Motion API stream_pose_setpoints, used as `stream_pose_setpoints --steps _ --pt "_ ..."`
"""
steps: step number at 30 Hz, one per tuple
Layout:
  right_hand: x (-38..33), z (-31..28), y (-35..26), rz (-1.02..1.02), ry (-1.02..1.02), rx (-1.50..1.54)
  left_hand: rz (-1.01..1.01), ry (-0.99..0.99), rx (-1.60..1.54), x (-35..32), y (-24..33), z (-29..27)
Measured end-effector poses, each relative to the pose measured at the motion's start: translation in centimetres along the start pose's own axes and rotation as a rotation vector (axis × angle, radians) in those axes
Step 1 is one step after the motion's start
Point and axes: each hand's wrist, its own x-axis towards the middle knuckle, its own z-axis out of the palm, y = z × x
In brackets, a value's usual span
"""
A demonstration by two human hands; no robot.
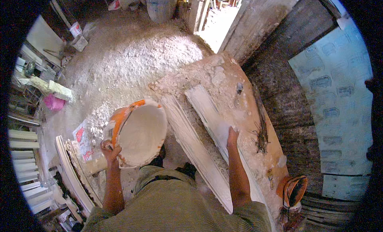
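Hold the bucket (117,126) steady beside the bench (248,90), your left hand's (111,149) fingers gripping its edge, and guide your right hand (232,137), its finger closure unclear, evenly along the long white strip (204,109).

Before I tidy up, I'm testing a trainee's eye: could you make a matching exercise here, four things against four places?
Things:
1. White-coated orange bucket
2. Dark tangled strands
3. Pink item
4. Pale blue sheeting

Places:
A. Far right of the view
B. On the worktable
C. Far left of the view
D. In the left hand

Pairs: 1-D, 2-B, 3-C, 4-A
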Motion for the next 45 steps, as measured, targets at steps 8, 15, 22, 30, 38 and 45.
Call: stream_pose_setpoints --steps 8,15,22,30,38,45 --pt "4.7 18.6 -8.1 -0.785 -0.138 -1.18 0.171 0.106 0.173 10.1 1.2 -5.2" --pt "2.0 17.3 -9.2 -0.893 -0.118 -1.004 0.16 0.141 0.096 11.6 1.8 -5.1" --pt "3.3 14.8 -6.3 -0.66 -0.019 -0.808 -0.001 0.083 0.005 10.7 1.2 -3.7" --pt "1.0 20.7 -12.0 -0.704 -0.26 -0.489 -0.083 -0.023 -0.147 8.1 2.7 1.1" --pt "-12.2 20.9 -16.2 -0.419 -1.13 -0.085 -0.121 -0.118 -0.117 3.1 5.6 7.1" --pt "-22.6 29.6 -12.8 -0.823 -0.795 -0.091 -0.091 -0.448 -0.052 0.4 6.7 10.0"
